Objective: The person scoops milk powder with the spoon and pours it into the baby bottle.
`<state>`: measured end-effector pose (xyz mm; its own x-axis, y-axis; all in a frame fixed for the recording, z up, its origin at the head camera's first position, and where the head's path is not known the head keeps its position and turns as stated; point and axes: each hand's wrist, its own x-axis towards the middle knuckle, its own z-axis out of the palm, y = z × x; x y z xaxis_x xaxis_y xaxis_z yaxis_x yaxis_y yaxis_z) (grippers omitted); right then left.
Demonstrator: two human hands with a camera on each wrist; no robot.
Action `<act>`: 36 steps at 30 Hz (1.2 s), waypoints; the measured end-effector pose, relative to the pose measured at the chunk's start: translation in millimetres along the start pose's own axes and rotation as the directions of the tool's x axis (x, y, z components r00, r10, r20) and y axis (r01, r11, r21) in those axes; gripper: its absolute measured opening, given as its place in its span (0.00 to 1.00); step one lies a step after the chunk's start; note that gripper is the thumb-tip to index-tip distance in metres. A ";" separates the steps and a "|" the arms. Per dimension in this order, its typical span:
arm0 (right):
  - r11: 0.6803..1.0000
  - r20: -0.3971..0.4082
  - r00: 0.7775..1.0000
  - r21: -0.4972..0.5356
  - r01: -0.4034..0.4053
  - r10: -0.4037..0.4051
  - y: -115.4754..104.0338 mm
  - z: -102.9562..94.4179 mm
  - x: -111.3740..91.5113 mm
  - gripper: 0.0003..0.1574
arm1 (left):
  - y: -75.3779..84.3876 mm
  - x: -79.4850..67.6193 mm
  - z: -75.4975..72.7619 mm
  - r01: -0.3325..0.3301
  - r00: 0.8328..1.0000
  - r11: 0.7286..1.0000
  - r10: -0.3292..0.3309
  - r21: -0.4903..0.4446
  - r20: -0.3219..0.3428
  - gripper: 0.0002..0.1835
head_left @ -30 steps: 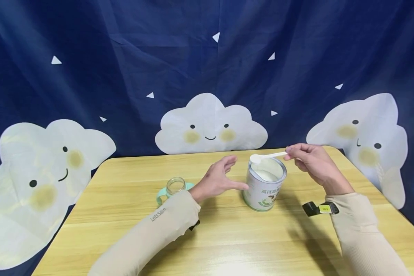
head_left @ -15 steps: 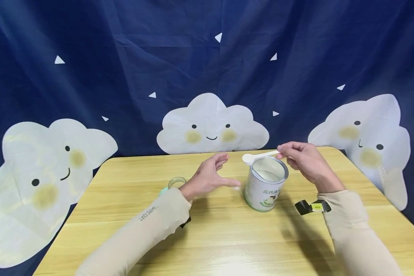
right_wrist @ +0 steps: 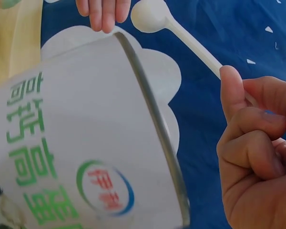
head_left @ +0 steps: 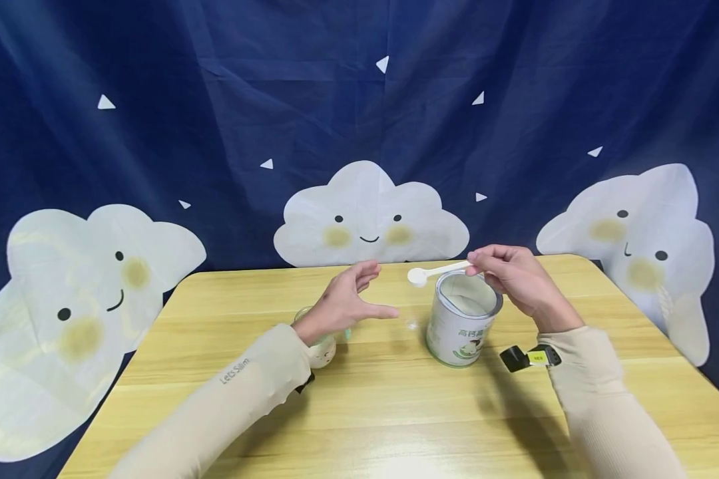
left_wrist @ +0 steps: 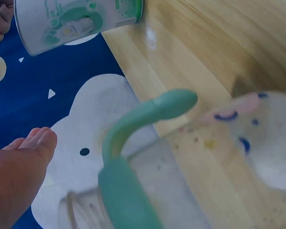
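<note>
My right hand pinches the end of a white measuring scoop between thumb and fingers. The scoop is held level, its bowl just left of the rim of an open milk powder can. Pale powder shows inside the can. My left hand holds nothing, its thumb spread from the fingers, and it is above and in front of a clear baby bottle. In the left wrist view the bottle's mint-green handle and uncapped threaded neck show. Hand and forearm hide much of the bottle in the head view.
Both things stand on a light wooden table. A faint whitish spot lies on the wood between bottle and can. Behind the far edge hangs a dark blue curtain printed with smiling clouds.
My left hand has drawn leftward from the can's side to over the bottle. The scoop, still pinched by my right hand, has moved left from over the can's opening to beyond its rim.
</note>
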<state>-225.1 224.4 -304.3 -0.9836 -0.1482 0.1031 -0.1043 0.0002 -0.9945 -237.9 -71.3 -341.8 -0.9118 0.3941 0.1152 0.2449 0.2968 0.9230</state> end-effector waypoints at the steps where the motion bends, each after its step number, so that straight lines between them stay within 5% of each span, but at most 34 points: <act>1: 1.000 0.001 1.000 0.000 -0.001 0.001 0.0 1.2 0.4 0.15 | 0.2 -0.9 -2.2 0.002 1.000 1.000 -0.002 0.001 0.000 0.51; 11: 1.000 0.018 1.000 -0.012 -0.020 0.020 -1.2 15.4 5.6 0.13 | 0.2 -9.6 -23.9 0.049 0.999 0.999 -0.049 0.003 0.008 0.52; 36: 0.998 0.054 0.997 -0.051 -0.046 0.049 3.9 59.6 17.9 0.06 | -19.0 -37.0 -62.6 0.027 0.999 0.995 -0.029 0.092 0.020 0.51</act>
<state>-234.3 162.8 -307.2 -0.9780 -0.2016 0.0534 -0.0662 0.0570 -0.9962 -229.4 -146.0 -340.6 -0.9117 0.4029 0.0808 0.2494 0.3861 0.8881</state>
